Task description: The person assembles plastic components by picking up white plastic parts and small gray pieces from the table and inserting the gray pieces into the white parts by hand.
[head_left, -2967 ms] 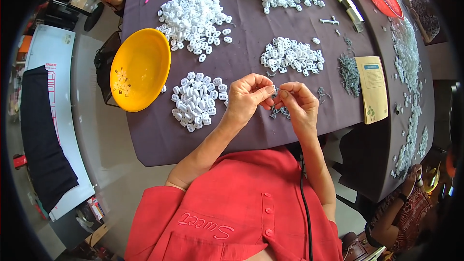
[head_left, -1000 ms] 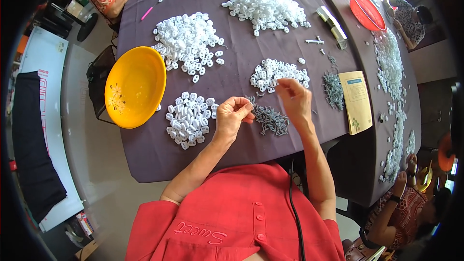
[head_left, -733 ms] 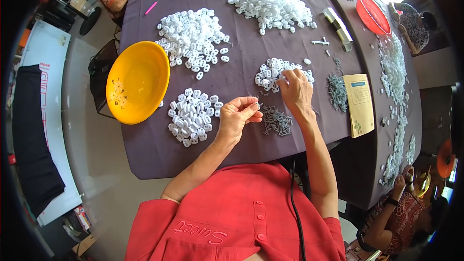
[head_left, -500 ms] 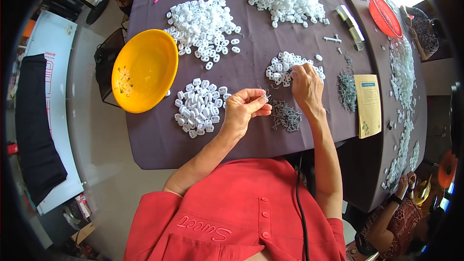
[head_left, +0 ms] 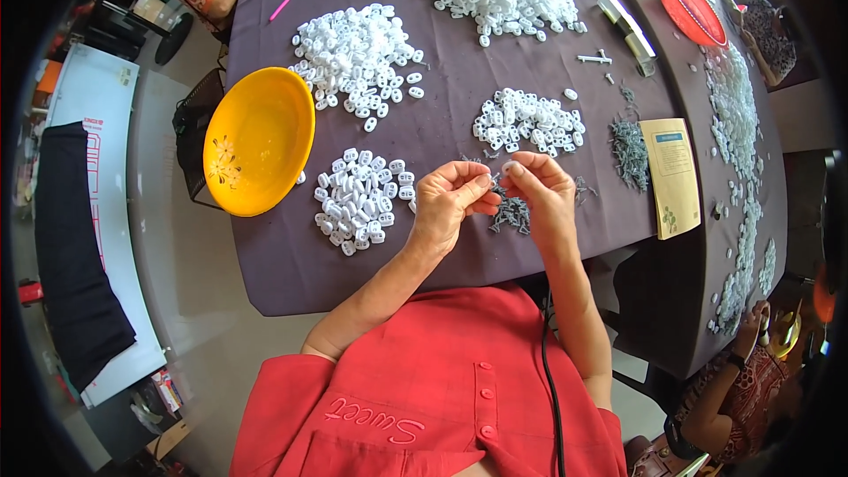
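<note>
Spanning the whole field, a dark purple table (head_left: 424, 132) carries, in descending size, a yellow bowl (head_left: 258, 140) at the person's left, three large heaps of white plastic pieces, a smaller heap of white pieces (head_left: 360, 198) just left of the hands, and a small clump of grey metal springs (head_left: 512, 212) directly beneath the hands. The left hand (head_left: 446, 208) and right hand (head_left: 543, 199) meet above the near edge of the table, fingertips facing one another across a narrow gap. The right hand's thumb and forefinger are pressed together on a single small white piece (head_left: 510, 167), held at the fingertips and pointing toward the left hand. The left hand's thumb and fingers are pinched together; what they hold is too small to make out, possibly a spring. The white piece thus lies just to the right of the left fingertips, nearly touching, with the spring clump below and between both hands. Its long axis cannot be told.
</note>
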`<state>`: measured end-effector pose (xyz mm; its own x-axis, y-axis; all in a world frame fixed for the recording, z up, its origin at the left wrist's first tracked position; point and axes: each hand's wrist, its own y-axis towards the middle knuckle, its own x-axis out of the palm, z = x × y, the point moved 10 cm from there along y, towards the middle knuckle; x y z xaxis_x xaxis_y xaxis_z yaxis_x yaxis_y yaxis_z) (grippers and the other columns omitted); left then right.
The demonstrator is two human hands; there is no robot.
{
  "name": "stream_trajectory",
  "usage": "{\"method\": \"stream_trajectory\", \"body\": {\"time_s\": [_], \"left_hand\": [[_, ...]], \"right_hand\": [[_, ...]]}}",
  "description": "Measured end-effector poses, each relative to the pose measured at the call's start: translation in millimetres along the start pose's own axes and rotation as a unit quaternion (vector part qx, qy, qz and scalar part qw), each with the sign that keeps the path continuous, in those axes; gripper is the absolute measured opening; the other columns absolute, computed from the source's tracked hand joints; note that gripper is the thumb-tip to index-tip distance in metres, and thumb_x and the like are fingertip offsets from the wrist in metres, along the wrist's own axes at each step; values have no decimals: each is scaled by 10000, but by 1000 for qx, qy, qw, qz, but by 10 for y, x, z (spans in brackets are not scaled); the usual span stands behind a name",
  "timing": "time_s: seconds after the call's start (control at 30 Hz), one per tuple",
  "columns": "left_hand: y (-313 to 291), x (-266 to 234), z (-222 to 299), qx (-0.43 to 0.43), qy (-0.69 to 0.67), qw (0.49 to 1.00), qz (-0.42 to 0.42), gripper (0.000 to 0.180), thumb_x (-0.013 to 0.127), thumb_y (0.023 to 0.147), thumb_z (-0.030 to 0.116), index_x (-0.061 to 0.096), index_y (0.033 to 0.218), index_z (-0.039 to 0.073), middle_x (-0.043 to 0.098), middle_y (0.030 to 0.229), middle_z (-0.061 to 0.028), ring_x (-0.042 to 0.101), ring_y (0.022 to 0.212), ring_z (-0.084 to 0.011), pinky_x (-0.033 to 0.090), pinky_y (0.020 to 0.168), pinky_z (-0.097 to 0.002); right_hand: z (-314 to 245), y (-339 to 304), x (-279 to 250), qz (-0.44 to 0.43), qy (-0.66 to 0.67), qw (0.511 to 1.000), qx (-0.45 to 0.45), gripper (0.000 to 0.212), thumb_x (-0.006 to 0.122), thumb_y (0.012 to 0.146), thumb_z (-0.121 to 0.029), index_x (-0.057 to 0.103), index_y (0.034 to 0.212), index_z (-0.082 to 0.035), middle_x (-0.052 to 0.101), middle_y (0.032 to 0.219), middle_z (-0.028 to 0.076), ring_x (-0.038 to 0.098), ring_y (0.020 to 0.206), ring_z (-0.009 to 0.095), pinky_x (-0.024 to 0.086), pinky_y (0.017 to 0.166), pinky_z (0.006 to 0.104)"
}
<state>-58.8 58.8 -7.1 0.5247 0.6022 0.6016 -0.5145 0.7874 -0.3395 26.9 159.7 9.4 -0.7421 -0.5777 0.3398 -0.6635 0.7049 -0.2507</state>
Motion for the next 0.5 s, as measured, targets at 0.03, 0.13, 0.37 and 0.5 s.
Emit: {"method": "stream_trajectory", "body": {"time_s": [0.03, 0.13, 0.37, 0.5], "left_hand": [[-3, -1, 17, 8, 6, 1000, 6, 84, 574, 850, 38, 586, 923, -1, 634, 780, -87, 647, 666, -169, 553, 582, -274], [-17, 16, 70, 30, 12, 999, 11, 78, 570, 851, 33, 584, 918, -4, 637, 770, -99, 646, 655, -172, 555, 587, -282], [-67, 31, 119, 45, 8, 999, 3, 77, 570, 849, 27, 578, 913, -16, 639, 765, -107, 640, 634, -165, 559, 595, -293], [-112, 31, 134, 46, 19, 999, 7, 80, 576, 844, 23, 579, 913, -17, 639, 767, -103, 638, 635, -160, 558, 587, -286]], "right_hand": [[31, -32, 15, 0, 28, 1000, 9, 102, 600, 833, -53, 605, 931, -25, 635, 812, 47, 602, 702, 105, 502, 642, 237], [157, -142, 109, -25, 129, 991, 27, 104, 580, 844, -45, 595, 944, -24, 635, 843, 66, 607, 723, 129, 497, 662, 245], [192, -200, 100, -47, 88, 995, 21, 98, 577, 838, -25, 583, 934, -9, 636, 845, 81, 621, 727, 148, 522, 665, 276], [-50, -228, 149, -87, -68, 993, -37, 76, 608, 812, -5, 585, 884, -1, 644, 814, 84, 629, 707, 137, 521, 646, 249]]}}
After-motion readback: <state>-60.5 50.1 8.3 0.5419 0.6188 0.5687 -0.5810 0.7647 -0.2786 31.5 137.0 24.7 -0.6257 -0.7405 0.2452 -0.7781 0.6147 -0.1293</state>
